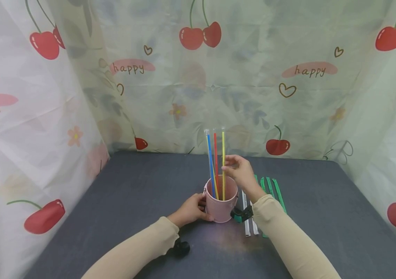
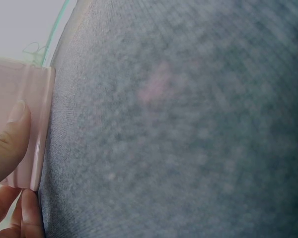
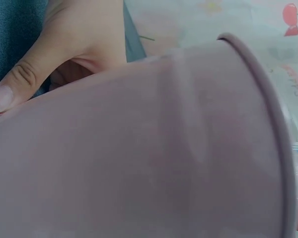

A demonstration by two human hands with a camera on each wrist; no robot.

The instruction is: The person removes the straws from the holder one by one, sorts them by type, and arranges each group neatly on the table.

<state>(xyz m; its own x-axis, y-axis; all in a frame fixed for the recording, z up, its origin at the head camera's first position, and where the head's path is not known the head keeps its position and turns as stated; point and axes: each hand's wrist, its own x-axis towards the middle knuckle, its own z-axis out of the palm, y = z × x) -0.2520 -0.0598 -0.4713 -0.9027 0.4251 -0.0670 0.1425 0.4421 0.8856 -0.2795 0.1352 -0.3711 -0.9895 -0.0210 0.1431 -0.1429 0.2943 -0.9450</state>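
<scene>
A small pink bucket [image 1: 220,211] stands upright on the dark table. My left hand [image 1: 192,209] grips its lower left side; in the left wrist view the thumb [image 2: 12,141] lies along the pink wall. Several long, thin straws with clear wrapper ends rise from the bucket, among them a blue straw [image 1: 210,155] and a red straw [image 1: 215,155]. Above the rim my right hand [image 1: 241,172] pinches a yellow straw [image 1: 223,184], whose lower end is inside the bucket. The bucket wall [image 3: 114,158] fills most of the right wrist view, hiding the right fingers.
Right of the bucket, partly under the right forearm, lie several green-wrapped strips [image 1: 279,193] and white strips [image 1: 246,226]. The dark tabletop [image 1: 142,186] reaches back to a hanging cherry-print cloth [image 1: 246,77], with more cloth at both sides.
</scene>
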